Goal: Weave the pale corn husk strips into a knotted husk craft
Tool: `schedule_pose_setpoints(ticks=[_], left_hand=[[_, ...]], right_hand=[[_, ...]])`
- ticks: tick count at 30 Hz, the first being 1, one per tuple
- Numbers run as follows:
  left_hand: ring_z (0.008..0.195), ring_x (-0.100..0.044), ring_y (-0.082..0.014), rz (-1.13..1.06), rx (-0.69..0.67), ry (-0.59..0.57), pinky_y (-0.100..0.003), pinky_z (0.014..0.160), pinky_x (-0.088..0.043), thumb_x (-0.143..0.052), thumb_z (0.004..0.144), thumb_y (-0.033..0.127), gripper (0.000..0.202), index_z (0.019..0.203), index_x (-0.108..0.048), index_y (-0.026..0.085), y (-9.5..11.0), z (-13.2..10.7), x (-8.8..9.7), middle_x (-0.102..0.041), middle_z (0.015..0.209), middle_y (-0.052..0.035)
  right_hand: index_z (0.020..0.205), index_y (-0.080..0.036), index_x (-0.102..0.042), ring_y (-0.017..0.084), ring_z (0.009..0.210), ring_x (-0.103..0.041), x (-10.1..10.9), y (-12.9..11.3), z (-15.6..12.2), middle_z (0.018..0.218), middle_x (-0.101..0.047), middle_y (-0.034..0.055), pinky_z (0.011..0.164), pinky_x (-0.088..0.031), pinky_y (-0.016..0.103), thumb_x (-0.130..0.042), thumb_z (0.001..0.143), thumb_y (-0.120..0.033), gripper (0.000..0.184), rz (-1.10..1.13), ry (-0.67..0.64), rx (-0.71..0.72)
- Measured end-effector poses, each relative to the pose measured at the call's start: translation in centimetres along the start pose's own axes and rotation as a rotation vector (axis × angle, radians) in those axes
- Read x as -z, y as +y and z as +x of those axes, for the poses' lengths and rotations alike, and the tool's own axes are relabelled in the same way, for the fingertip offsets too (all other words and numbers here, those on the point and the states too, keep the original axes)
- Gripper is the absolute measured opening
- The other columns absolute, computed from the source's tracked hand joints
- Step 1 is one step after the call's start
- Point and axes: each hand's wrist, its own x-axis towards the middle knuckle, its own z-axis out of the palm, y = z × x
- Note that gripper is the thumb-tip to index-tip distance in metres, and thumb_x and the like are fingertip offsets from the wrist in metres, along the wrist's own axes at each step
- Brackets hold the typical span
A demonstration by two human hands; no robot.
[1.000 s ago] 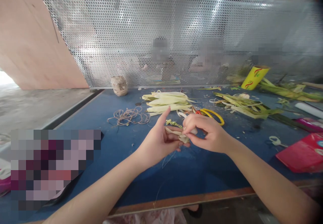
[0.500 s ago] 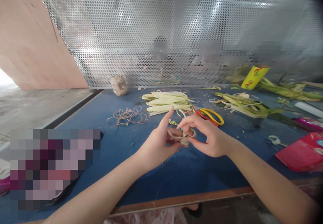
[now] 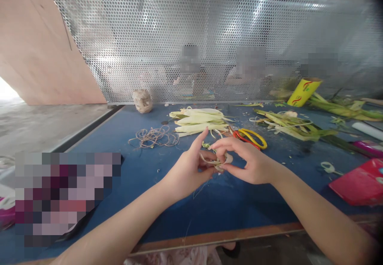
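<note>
A pale strip of husk (image 3: 216, 161) is bent into a loop between my two hands, above the blue table. My left hand (image 3: 191, 171) grips its lower part, thumb raised. From the other side, my right hand (image 3: 242, 159) pinches the strip with fingers curled. Part of the strip is hidden by my fingers. Just beyond lies a pile of pale green husks (image 3: 200, 119). Scissors (image 3: 251, 138) with yellow and red handles rest to the right of that pile. A tangle of brown string (image 3: 154, 137) lies on the left.
A perforated metal screen (image 3: 167, 30) borders the table's far side, with people behind it. More green husks (image 3: 287, 123), a yellow tube (image 3: 303, 92) and a red packet (image 3: 359, 182) are at the right. A wrapped roll (image 3: 142, 101) stands at the back left.
The husk strip has shifted slightly between my fingers, and its lower end looks more tucked in. Both hands stay nearly in place; the whole view has drifted a little.
</note>
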Motion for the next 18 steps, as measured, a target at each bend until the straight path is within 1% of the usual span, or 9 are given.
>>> schedule_pose_setpoints(ticks=[4,6,9,12,14,16,17,18], left_hand=[[0.086,-0.062,-0.0194,-0.023,0.0,0.023,-0.034,0.075,-0.048,-0.057,0.072,0.009,0.086,0.139,-0.005,0.022,0.0,0.0,-0.1,-0.064,0.097,-0.0092],[0.082,-0.062,-0.0178,-0.076,0.026,0.05,-0.03,0.069,-0.049,-0.057,0.072,0.009,0.086,0.139,-0.005,0.023,0.2,0.0,-0.2,-0.063,0.096,-0.0086],[0.069,-0.062,-0.0134,-0.189,0.076,0.094,-0.025,0.059,-0.048,-0.059,0.071,0.007,0.089,0.139,-0.004,0.026,0.6,-0.1,-0.3,-0.062,0.095,-0.0076],[0.069,-0.064,-0.0142,-0.28,0.086,0.105,-0.023,0.056,-0.047,-0.06,0.069,0.006,0.091,0.138,-0.004,0.025,1.2,0.0,-0.4,-0.064,0.092,-0.0075],[0.071,-0.066,-0.0166,-0.32,0.079,0.121,-0.023,0.055,-0.047,-0.06,0.069,0.005,0.092,0.138,-0.003,0.024,1.6,0.1,-0.3,-0.064,0.093,-0.0082],[0.072,-0.067,-0.0184,-0.338,0.068,0.156,-0.023,0.054,-0.048,-0.06,0.069,0.005,0.093,0.138,-0.001,0.025,1.8,0.3,-0.2,-0.064,0.095,-0.009],[0.072,-0.067,-0.0188,-0.343,0.061,0.175,-0.023,0.053,-0.048,-0.061,0.069,0.005,0.094,0.137,-0.001,0.025,1.9,0.4,-0.1,-0.064,0.097,-0.0092],[0.071,-0.067,-0.0185,-0.347,0.053,0.19,-0.024,0.053,-0.049,-0.062,0.068,0.005,0.094,0.137,-0.001,0.026,2.0,0.4,0.0,-0.064,0.097,-0.0093]], right_hand=[[0.116,-0.023,-0.041,0.013,0.079,-0.054,-0.2,0.1,0.1,0.085,-0.054,0.0023,0.078,-0.046,0.029,-0.051,0.079,-0.009,0.04,-0.046,0.009,0.005],[0.116,-0.022,-0.042,0.016,0.085,-0.054,-0.3,0.1,0.2,0.092,-0.056,0.0049,0.081,-0.045,0.031,-0.053,0.08,-0.013,0.039,-0.094,0.028,0.014],[0.12,-0.022,-0.04,0.022,0.106,-0.048,-0.4,0.0,0.4,0.114,-0.051,0.0103,0.091,-0.039,0.038,-0.059,0.077,-0.019,0.047,-0.16,0.123,0.052],[0.12,-0.023,-0.04,0.026,0.122,-0.035,-0.4,0.2,0.6,0.129,-0.04,0.0109,0.101,-0.028,0.044,-0.062,0.074,-0.025,0.051,-0.192,0.263,0.071],[0.122,-0.024,-0.038,0.025,0.124,-0.032,-0.2,0.6,0.6,0.133,-0.035,0.0104,0.101,-0.028,0.044,-0.059,0.077,-0.029,0.05,-0.16,0.399,0.018],[0.124,-0.024,-0.034,0.024,0.119,-0.037,0.0,1.1,0.5,0.132,-0.036,0.0105,0.096,-0.034,0.042,-0.055,0.08,-0.033,0.049,-0.081,0.487,-0.082],[0.123,-0.024,-0.035,0.023,0.113,-0.042,0.1,1.2,0.5,0.128,-0.04,0.0104,0.093,-0.037,0.041,-0.053,0.081,-0.035,0.047,-0.039,0.447,-0.138],[0.12,-0.023,-0.038,0.022,0.108,-0.046,0.2,1.3,0.4,0.122,-0.046,0.0099,0.091,-0.039,0.04,-0.052,0.082,-0.036,0.043,-0.003,0.368,-0.183]])
